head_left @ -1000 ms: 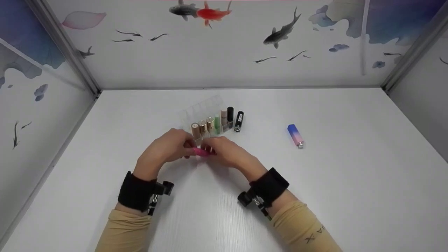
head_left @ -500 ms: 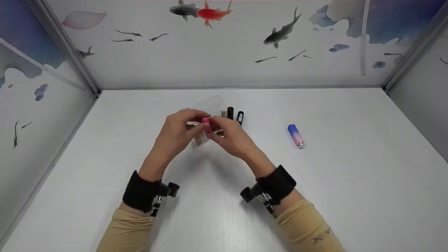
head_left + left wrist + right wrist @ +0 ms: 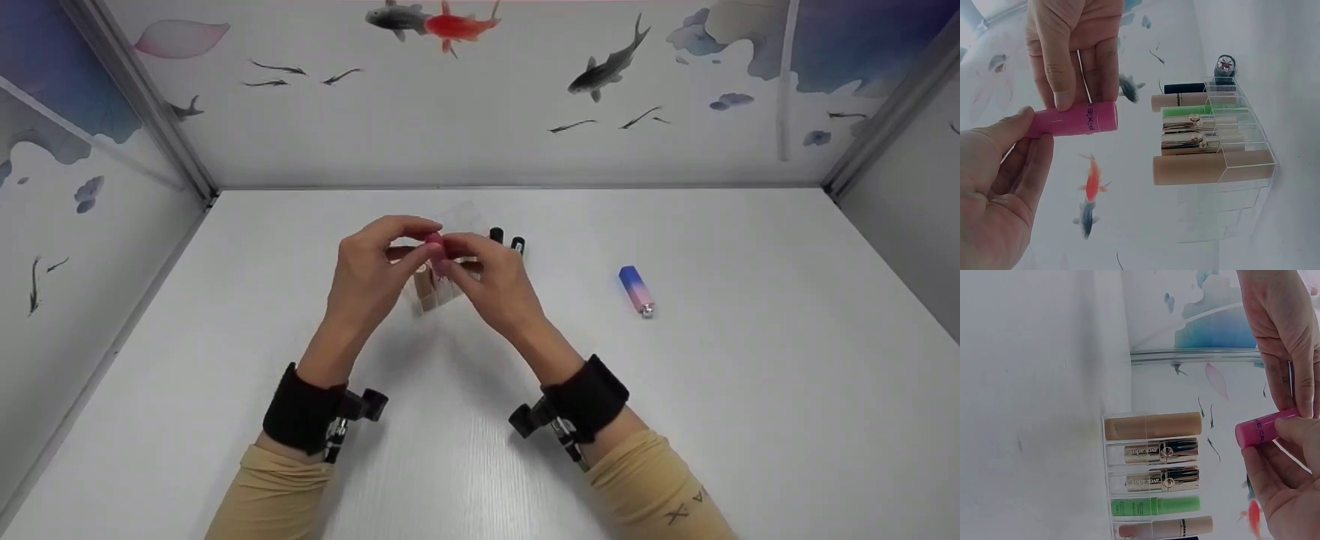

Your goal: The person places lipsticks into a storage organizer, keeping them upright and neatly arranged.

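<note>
Both hands are raised in front of a clear organizer (image 3: 1249,188) and hold a pink lipstick tube (image 3: 1075,120) with dark lettering. My left hand (image 3: 364,274) pinches its upper end between thumb and fingers. Lower on the same tube, the thumb and fingers of my right hand (image 3: 499,281) grip its body. Several cosmetic tubes stand upright in the organizer's front row: a brown one (image 3: 1190,170), two with gold caps, a green one (image 3: 1154,505), a beige one (image 3: 1168,528) and a black one (image 3: 496,235). In the head view the hands cover much of this row.
Just right of the organizer is a second black tube (image 3: 518,245). Farther right, a blue-and-pink lipstick (image 3: 637,291) lies on the white table (image 3: 750,375). Printed panels with fish enclose the table at the back and sides.
Both hands have risen from low in front of the organizer, carrying the pink tube upward and away from me. The tube has turned from lying sideways to upright.
</note>
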Demonstrator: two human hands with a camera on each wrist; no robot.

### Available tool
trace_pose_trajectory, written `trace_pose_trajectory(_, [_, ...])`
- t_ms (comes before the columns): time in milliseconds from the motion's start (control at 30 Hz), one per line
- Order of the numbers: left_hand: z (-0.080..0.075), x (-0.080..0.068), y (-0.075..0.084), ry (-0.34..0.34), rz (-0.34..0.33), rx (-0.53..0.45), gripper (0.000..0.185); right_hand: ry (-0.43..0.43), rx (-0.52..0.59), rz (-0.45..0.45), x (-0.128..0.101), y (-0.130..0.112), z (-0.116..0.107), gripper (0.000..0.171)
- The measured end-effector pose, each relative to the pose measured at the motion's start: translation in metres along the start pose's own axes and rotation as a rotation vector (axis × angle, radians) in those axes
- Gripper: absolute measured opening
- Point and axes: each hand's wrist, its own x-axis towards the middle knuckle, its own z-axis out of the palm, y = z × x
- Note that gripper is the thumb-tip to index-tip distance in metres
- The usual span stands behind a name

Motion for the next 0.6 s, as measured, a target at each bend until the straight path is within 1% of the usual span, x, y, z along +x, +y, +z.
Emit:
trace_pose_trajectory(100, [0.000,0.000,-0.001,0.027,0.012,0.019,0.024,0.018,-0.004,-0.003,0.000,-0.002,0.002,0.035])
trace_pose_trajectory(200, [-0.001,0.001,-0.003,0.062,0.020,0.043,0.025,0.017,-0.003,-0.018,0.002,-0.004,0.005,0.037])
trace_pose_trajectory(400, [-0.001,0.003,-0.010,0.125,0.019,0.058,0.024,-0.008,-0.002,-0.073,0.007,-0.004,0.010,0.038])
trace_pose_trajectory(600, [0.001,0.005,-0.022,0.171,-0.001,0.084,0.025,-0.056,-0.052,-0.132,0.012,0.001,0.016,0.043])
